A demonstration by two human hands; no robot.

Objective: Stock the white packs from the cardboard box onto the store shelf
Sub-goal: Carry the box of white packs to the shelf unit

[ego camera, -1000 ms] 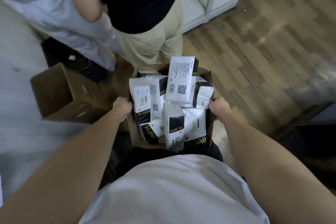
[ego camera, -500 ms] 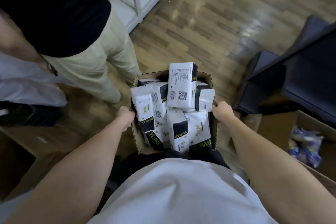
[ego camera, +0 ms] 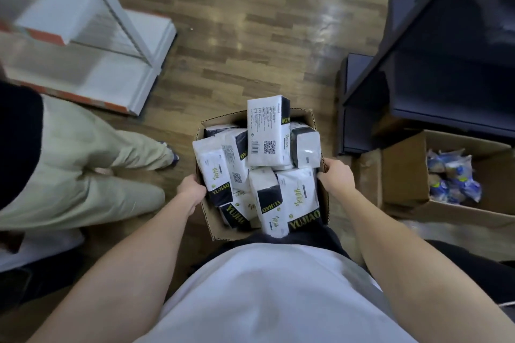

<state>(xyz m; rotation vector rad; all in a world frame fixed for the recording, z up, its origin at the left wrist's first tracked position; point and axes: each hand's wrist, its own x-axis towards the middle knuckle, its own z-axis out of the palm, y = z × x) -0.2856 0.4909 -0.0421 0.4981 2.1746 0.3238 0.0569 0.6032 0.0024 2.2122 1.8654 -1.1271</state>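
"YUJIAO" on black bands of white packs [ego camera: 302,198]; other txt unreadable

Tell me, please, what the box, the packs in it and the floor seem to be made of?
Box: brown corrugated cardboard, matte; a fluted edge shows along its rim.
Packs: thin glossy plastic film, printed white and black, judging by glints and soft wrinkles; contents unseen.
Floor: wood-look planks, semi-gloss with light reflections; real wood, laminate or vinyl cannot be told.
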